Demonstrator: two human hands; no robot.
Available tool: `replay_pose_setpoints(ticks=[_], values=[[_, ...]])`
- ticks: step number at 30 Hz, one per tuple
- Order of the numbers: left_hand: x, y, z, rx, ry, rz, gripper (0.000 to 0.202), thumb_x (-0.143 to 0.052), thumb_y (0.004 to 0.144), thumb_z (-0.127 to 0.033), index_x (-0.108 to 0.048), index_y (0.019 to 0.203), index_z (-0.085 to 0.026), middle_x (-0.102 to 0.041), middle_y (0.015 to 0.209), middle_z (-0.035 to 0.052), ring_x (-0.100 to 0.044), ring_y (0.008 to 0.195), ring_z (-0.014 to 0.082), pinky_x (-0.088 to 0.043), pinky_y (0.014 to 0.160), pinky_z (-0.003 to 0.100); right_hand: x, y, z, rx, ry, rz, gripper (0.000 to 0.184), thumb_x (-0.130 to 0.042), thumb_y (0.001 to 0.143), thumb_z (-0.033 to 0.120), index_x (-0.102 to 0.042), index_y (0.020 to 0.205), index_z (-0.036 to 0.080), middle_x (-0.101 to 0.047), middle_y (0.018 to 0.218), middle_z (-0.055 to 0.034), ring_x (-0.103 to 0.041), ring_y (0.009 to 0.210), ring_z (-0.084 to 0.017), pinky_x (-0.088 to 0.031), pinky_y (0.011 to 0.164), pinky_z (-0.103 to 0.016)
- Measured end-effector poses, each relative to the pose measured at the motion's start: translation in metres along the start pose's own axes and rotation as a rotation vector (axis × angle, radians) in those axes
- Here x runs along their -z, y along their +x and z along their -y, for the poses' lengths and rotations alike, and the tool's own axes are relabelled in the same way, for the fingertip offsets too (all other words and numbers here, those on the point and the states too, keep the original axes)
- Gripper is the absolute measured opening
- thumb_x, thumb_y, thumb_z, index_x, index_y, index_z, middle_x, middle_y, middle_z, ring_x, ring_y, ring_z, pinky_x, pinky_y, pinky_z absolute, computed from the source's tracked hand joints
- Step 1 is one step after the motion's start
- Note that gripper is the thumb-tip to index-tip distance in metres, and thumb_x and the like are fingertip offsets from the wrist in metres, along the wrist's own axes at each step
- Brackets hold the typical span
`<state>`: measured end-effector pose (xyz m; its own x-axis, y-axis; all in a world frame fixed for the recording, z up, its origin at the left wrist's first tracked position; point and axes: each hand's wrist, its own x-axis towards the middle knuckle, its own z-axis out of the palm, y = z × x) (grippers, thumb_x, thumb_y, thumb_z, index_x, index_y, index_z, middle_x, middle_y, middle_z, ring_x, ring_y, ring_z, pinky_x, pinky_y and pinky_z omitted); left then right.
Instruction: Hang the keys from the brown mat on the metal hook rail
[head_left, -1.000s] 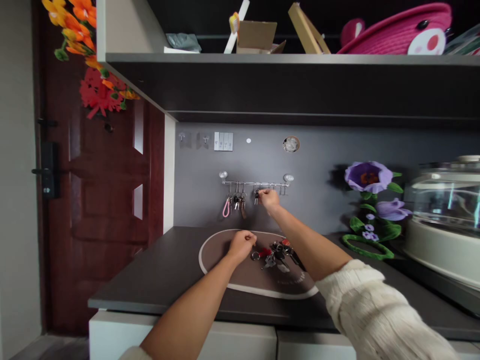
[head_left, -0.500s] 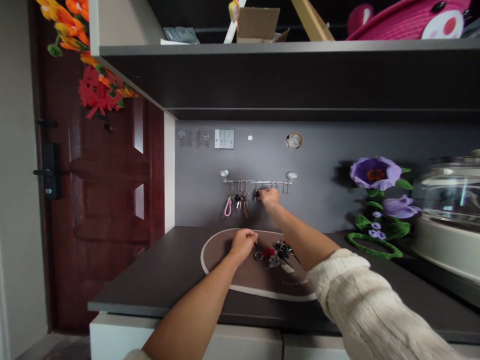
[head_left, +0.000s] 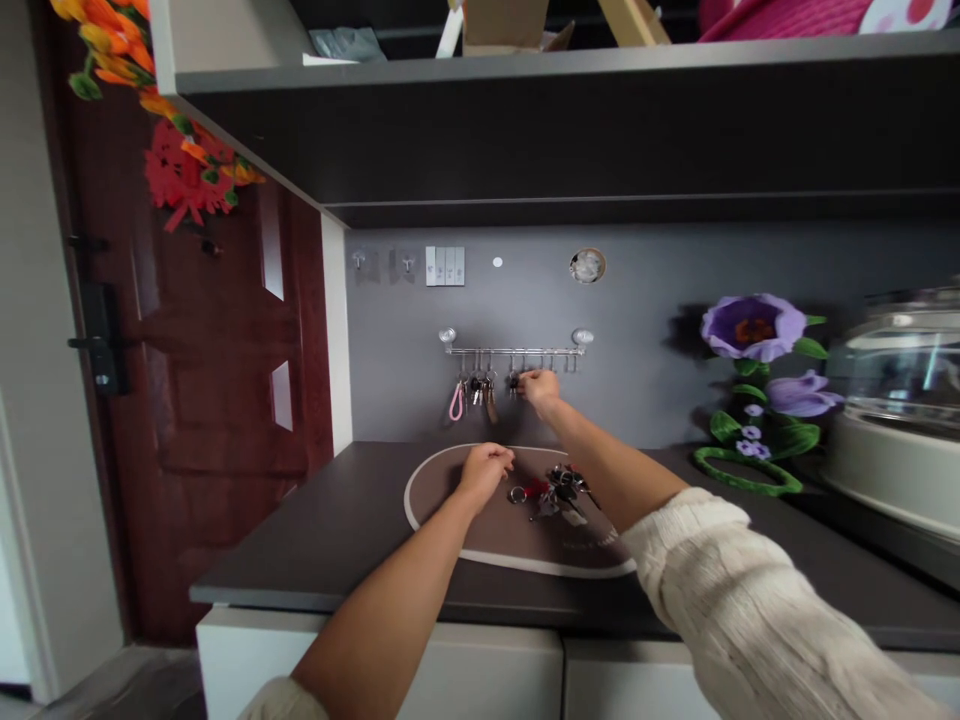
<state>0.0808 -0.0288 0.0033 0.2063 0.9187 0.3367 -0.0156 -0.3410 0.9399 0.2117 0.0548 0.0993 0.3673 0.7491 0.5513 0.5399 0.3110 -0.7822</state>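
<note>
Dark grey countertop (head_left: 300, 540) and a grey wall (head_left: 390, 390) in front of us, and up at the wall the right hand (head_left: 538, 388) has its fingertips pinched against a small dark key bunch (head_left: 514, 381) hanging from a hook; gripping or only touching, can't tell from here. Down low, the left hand (head_left: 484, 475) curls in a loose fist over an oval brown mat (head_left: 442, 505) with a cream border, just beside a heap of metal keys (head_left: 561, 490) with red fobs. Above, a steel hook rail (head_left: 516, 351) carries more keys and a pink loop strap (head_left: 456, 403).

Red wooden door (head_left: 217, 330), purple felt flowers (head_left: 754, 327), glass-lidded cooker (head_left: 896, 430)
</note>
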Motion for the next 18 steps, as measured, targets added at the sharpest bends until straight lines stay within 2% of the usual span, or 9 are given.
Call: replay_pose_setpoints(ticks=[3,5,13,18], values=[[0.002,-0.002,-0.001,0.026,0.0,0.008,0.011,-0.053,0.067,-0.022,-0.058,0.064,-0.012,-0.056,0.056,0.0012,-0.046,0.047,0.0064,-0.035,0.048,0.019,0.008,-0.011,0.007,-0.127,0.149,0.017,0.018,-0.043,0.071,0.009,-0.06,0.075,0.011,-0.064,0.071,-0.0071,-0.058,0.056,-0.009,-0.044,0.052,-0.017],[0.003,-0.003,-0.001,0.028,-0.005,0.012,0.011,-0.053,0.067,-0.022,-0.058,0.064,-0.012,-0.056,0.055,0.0006,-0.046,0.047,0.0061,-0.034,0.048,0.019,0.013,-0.018,0.01,-0.15,0.223,0.044,0.017,-0.042,0.072,0.008,-0.059,0.076,0.011,-0.064,0.073,-0.0074,-0.056,0.053,-0.007,-0.043,0.049,-0.017],[0.009,-0.015,-0.011,0.04,0.022,0.036,0.007,-0.056,0.064,-0.019,-0.06,0.065,-0.012,-0.057,0.058,-0.0001,-0.047,0.05,0.0065,-0.036,0.053,0.021,0.034,-0.048,0.009,-0.125,0.327,0.158,0.011,-0.046,0.075,0.013,-0.056,0.077,0.011,-0.063,0.078,-0.0072,-0.054,0.056,-0.006,-0.041,0.051,-0.017],[0.012,-0.018,-0.012,0.04,0.063,0.1,0.007,-0.058,0.063,-0.018,-0.061,0.067,-0.013,-0.058,0.061,0.0002,-0.047,0.053,0.0068,-0.037,0.056,0.021,0.049,-0.075,0.0,-0.104,0.349,0.205,0.014,-0.046,0.077,0.015,-0.055,0.087,0.011,-0.064,0.082,-0.0081,-0.057,0.062,-0.007,-0.042,0.057,-0.018]])
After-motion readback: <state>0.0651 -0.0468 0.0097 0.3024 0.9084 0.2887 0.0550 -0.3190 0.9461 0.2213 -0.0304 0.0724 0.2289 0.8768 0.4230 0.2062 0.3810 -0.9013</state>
